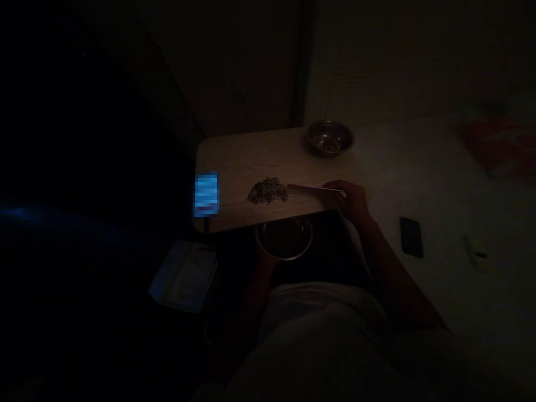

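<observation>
The scene is very dark. My right hand (352,201) is closed on a thin white card (314,188) at the near right edge of a small wooden table (251,153). The card's far end touches a small pile of grains (268,191) on the tabletop. Below the table's near edge, a metal bowl (285,239) is held up, and my left hand (263,262) seems to support it from beneath; its fingers are lost in shadow. A second metal bowl (330,137) stands at the table's far right corner.
A lit phone screen (206,194) glows at the table's left edge. A dark phone (411,237) and a small pale object (475,254) lie on the light bedding to the right. A red cloth (498,145) lies farther right. Pale papers (184,276) lie low on the left.
</observation>
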`<state>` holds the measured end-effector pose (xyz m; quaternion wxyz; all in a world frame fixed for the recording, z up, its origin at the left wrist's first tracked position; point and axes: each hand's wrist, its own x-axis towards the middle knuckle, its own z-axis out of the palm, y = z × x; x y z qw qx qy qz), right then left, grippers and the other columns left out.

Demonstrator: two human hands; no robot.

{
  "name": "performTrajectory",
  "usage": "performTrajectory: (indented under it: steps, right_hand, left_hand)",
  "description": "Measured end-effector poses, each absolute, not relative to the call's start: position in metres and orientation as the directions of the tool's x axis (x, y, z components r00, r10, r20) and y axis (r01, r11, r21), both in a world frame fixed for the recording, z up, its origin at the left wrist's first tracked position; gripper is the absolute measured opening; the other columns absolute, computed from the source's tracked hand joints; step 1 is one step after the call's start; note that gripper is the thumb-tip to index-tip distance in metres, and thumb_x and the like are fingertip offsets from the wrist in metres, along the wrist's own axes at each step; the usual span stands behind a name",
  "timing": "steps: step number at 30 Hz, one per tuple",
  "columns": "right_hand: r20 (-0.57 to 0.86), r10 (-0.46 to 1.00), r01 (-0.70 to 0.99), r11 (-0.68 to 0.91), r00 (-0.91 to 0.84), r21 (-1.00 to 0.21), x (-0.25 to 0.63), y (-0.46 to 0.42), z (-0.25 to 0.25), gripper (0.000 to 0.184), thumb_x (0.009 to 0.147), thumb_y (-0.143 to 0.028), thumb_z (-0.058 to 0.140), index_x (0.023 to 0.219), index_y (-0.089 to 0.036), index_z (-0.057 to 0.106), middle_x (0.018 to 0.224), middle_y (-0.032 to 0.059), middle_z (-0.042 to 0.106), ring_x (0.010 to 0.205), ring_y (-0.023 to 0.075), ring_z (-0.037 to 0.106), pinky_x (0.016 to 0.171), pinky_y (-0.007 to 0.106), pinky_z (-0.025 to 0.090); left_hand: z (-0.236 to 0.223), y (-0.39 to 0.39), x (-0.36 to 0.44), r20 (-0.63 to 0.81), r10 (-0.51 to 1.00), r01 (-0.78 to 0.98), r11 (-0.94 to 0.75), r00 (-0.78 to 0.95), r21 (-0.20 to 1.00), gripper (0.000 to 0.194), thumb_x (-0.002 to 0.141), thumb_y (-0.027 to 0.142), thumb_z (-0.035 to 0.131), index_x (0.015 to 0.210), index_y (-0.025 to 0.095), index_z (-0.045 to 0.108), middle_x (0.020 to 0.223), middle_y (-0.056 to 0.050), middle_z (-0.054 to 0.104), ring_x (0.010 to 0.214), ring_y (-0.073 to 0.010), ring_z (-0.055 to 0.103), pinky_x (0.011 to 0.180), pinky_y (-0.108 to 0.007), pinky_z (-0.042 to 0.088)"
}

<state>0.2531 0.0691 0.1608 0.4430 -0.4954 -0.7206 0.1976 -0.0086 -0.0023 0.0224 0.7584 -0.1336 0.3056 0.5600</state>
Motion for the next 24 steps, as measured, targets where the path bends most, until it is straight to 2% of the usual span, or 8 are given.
performTrajectory:
  steps: [6, 9, 13, 17, 20, 24]
  right_hand:
    - [0.448, 0.888, 0.547, 0.427, -0.104, -0.720, 0.251, 0.066, 0.162, 0.019, 0.092, -0.030, 0.062, 0.097, -0.023, 0.079, 0.101, 0.0057, 0.081, 0.098, 0.0260, 0.075, 0.091, 0.041, 0.057]
    - [0.471, 0.877, 0.534, 0.442, -0.091, -0.721, 0.249, 0.065, 0.161, 0.019, 0.092, -0.030, 0.062, 0.099, -0.024, 0.079, 0.101, 0.0057, 0.081, 0.097, 0.0253, 0.075, 0.090, 0.041, 0.057]
    - [0.532, 0.843, 0.560, 0.404, 0.080, -0.723, 0.247, 0.067, 0.158, 0.018, 0.092, -0.036, 0.065, 0.099, -0.025, 0.078, 0.101, 0.0060, 0.080, 0.098, 0.0259, 0.074, 0.091, 0.043, 0.056]
    - [0.542, 0.792, 0.577, 0.312, 0.281, -0.755, 0.242, 0.069, 0.164, 0.022, 0.090, -0.042, 0.067, 0.099, -0.024, 0.076, 0.098, 0.0068, 0.079, 0.089, 0.0251, 0.073, 0.082, 0.040, 0.058]
    - [0.531, 0.775, 0.575, 0.274, 0.341, -0.770, 0.236, 0.067, 0.172, 0.022, 0.088, -0.040, 0.068, 0.099, -0.022, 0.074, 0.095, 0.0072, 0.078, 0.085, 0.0234, 0.071, 0.078, 0.037, 0.058]
    - [0.484, 0.784, 0.561, 0.216, 0.388, -0.799, 0.225, 0.065, 0.177, 0.024, 0.082, -0.038, 0.073, 0.098, -0.020, 0.072, 0.091, 0.0062, 0.076, 0.079, 0.0223, 0.069, 0.073, 0.036, 0.055]
  left_hand:
    - [0.029, -0.003, -0.008, -0.608, 0.766, -0.924, 0.358, 0.211, 0.131, 0.067, 0.089, 0.069, 0.052, 0.133, 0.021, 0.066, 0.142, -0.011, 0.066, 0.150, -0.0350, 0.044, 0.126, -0.059, 0.031]
    - [0.030, -0.003, -0.008, -0.599, 0.771, -0.926, 0.356, 0.216, 0.125, 0.067, 0.090, 0.070, 0.050, 0.134, 0.022, 0.066, 0.143, -0.010, 0.066, 0.149, -0.0345, 0.045, 0.127, -0.059, 0.030]
    - [0.028, -0.003, -0.009, -0.598, 0.773, -0.929, 0.349, 0.210, 0.126, 0.068, 0.092, 0.070, 0.048, 0.139, 0.024, 0.063, 0.145, -0.009, 0.065, 0.151, -0.0334, 0.043, 0.129, -0.058, 0.026]
    - [0.023, -0.004, -0.009, -0.627, 0.756, -0.931, 0.341, 0.188, 0.133, 0.067, 0.093, 0.068, 0.046, 0.139, 0.023, 0.062, 0.147, -0.009, 0.063, 0.154, -0.0327, 0.038, 0.130, -0.058, 0.025]
    - [0.020, -0.004, -0.009, -0.596, 0.779, -0.930, 0.340, 0.197, 0.137, 0.069, 0.091, 0.069, 0.049, 0.139, 0.021, 0.063, 0.151, -0.009, 0.060, 0.155, -0.0333, 0.036, 0.130, -0.057, 0.025]
    - [0.015, -0.004, -0.009, -0.558, 0.789, -0.916, 0.383, 0.257, 0.119, 0.076, 0.087, 0.074, 0.049, 0.142, 0.022, 0.061, 0.153, -0.010, 0.058, 0.154, -0.0356, 0.037, 0.128, -0.061, 0.025]
